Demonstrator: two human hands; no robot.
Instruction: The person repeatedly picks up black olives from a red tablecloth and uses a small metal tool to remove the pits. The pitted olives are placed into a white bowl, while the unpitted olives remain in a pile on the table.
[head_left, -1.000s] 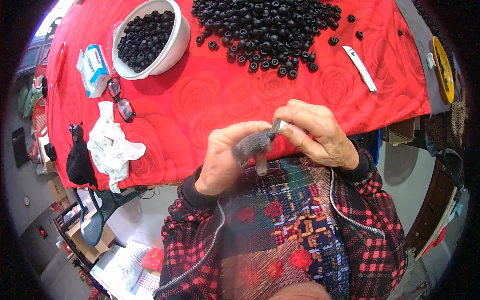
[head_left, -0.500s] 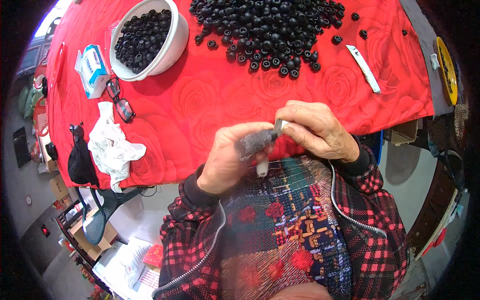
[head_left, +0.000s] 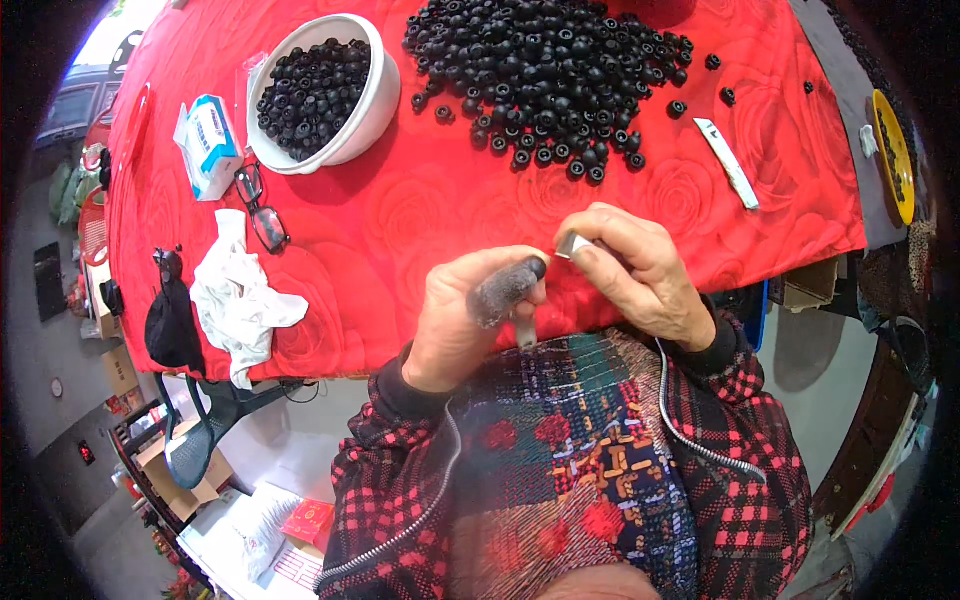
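My left hand (head_left: 450,310) is closed in front of my chest, a worn grey cover (head_left: 503,292) on one finger and a paler cover (head_left: 526,332) on another. At its fingertips it pinches a small round black part (head_left: 538,267), mostly hidden by the fingers. Just to the right, my right hand (head_left: 640,275) grips a short flat blade (head_left: 573,246) with a whitish piece at its side. A small gap separates the blade from the black part. Beyond my hands, a large heap of black round parts (head_left: 540,80) lies on the red tablecloth (head_left: 400,220).
At the far left stands a white bowl (head_left: 385,105) full of similar black parts. Near it lie a blue-white packet (head_left: 210,150), glasses (head_left: 265,215), a white cloth (head_left: 240,300) and a black pouch-like item (head_left: 173,320). A white strip (head_left: 727,163) rests right of the heap; a yellow tray (head_left: 905,185) is farther right.
My right hand has drawn the blade away from the black part, opening a gap between them. The table has shifted slightly down and right in view.
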